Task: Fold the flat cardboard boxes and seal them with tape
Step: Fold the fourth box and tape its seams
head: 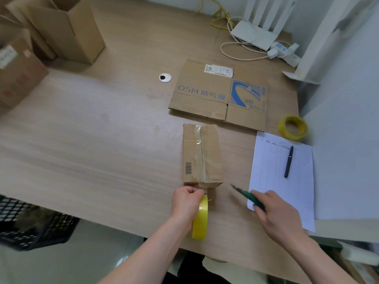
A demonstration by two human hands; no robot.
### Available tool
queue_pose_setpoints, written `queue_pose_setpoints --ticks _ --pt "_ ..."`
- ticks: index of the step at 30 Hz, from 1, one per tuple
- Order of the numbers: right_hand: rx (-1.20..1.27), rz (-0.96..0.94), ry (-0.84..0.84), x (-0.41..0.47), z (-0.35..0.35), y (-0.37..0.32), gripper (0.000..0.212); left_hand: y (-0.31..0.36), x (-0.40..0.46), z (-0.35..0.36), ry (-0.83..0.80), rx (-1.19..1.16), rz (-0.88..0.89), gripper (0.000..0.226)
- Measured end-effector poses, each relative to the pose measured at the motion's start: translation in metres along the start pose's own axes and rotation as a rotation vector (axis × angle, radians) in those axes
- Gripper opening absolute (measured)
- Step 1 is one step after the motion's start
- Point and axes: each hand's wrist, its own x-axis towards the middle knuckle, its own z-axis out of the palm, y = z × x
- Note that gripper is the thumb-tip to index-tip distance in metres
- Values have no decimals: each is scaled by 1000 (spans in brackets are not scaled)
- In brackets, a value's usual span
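Nearest the camera, the left hand (185,198) grips a yellow tape roll (200,219) standing on edge at the near end of the small folded box (202,156), fingers curled round its top where the strip leaves it; the right hand (276,212) is closed round a green-handled cutter (249,196), its blade end blurred and pointing toward the box. The step in hand looks like severing the strip that runs along the box's centre seam. To do it well, the left hand should keep the strip taut and low against the box's near face, while the cutter meets the tape just past the box edge, away from the left fingers, so that a short tail is left to press down. Counting outward on the table (102,140): two hands, one cutter, one roll in use, one taped box, one lined sheet (272,181) with one pen (288,161) on it, a second tape roll (293,127) beyond the sheet, and one flat printed carton (219,95) waiting to be folded. At the far left stand about three larger boxes (67,29), partly cropped, so the count is uncertain.
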Motion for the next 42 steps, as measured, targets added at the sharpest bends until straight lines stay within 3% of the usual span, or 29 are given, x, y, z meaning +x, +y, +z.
queue_pose_setpoints --ticks 4,7,12,15,18,22,28,31,34,36,39,42 --pt "45 219 2 -4 8 35 51 1 2 0 -25 26 -5 23" --pt "8 236 7 -1 11 28 59 1 3 0 -21 57 1 25" --pt "410 -156 338 15 -1 -62 48 3 6 3 -30 67 8 16" --pt "387 -365 274 38 -6 -104 41 6 6 3 -46 57 15 11" --pt "340 -429 177 53 -2 -115 27 5 8 3 -54 29 4 13" --pt "303 -543 230 65 9 -111 16 6 10 2 -67 14 -31 17" --pt "216 -667 210 71 1 -108 18 11 -3 -22 -256 96 -173 12" --pt "370 -482 100 64 -11 -115 24 18 -19 -42 -374 39 -131 25" --pt "834 -78 197 33 -29 -119 20 42 -37 -52 -466 -54 -33 20" --pt "1135 101 205 3 -40 -121 29 62 -45 -49 -465 -112 51 19" --pt "1349 115 -64 -28 -49 -131 50 84 -53 -36 -431 -125 173 20" --pt "1387 127 -75 -32 -56 -140 56 97 -61 -21 -473 -119 190 11"
